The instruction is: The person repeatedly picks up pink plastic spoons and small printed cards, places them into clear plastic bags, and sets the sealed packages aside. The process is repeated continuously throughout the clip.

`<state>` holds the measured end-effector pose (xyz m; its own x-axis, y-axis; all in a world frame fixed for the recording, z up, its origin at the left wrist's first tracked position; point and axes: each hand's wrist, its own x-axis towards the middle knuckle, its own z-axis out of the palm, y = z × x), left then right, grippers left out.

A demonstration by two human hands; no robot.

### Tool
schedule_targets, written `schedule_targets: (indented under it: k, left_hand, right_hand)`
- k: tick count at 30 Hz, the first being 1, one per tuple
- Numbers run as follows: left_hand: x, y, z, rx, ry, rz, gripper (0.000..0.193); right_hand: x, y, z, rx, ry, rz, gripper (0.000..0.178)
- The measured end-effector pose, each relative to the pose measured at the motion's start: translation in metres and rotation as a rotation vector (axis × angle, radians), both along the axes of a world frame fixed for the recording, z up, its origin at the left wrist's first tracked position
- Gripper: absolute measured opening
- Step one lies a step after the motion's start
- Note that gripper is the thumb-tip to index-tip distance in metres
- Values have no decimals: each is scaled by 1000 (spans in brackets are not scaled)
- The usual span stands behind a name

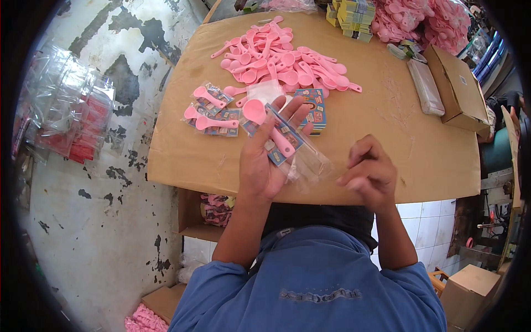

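Observation:
My left hand (264, 160) is closed around a clear plastic bag (312, 166) with a blue printed card in it and a pink measuring spoon (269, 124) lying along the card. The thumb presses on the spoon's handle. To its right my right hand (371, 174) hovers over the table, fingers curled toward the thumb; whether anything sits between them is too blurred to tell. Just beyond the left hand lie a stack of blue cards (316, 113) and some clear bags (263, 91). Several bagged cards with pink spoons (213, 119) rest at the left.
A large heap of pink spoons (282, 58) covers the table's far middle. Yellow card bundles (354, 16) and bags of pink pieces (420, 22) stand at the back right. An open cardboard box (456, 88) and a plastic-wrapped pack (426, 88) line the right edge.

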<state>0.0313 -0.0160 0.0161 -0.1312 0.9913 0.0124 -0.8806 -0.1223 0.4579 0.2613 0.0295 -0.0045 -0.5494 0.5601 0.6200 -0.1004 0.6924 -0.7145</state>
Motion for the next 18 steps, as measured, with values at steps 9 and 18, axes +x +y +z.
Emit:
schedule_targets:
  k: [9,18]
  left_hand:
    - [18,-2,-11,-54,28,-313,52]
    - [13,-6,-4,19,448,-91,64]
  right_hand:
    - [-37,8,19,242,-189,-210,41]
    - [-19,4,35,-197,21,-97,41]
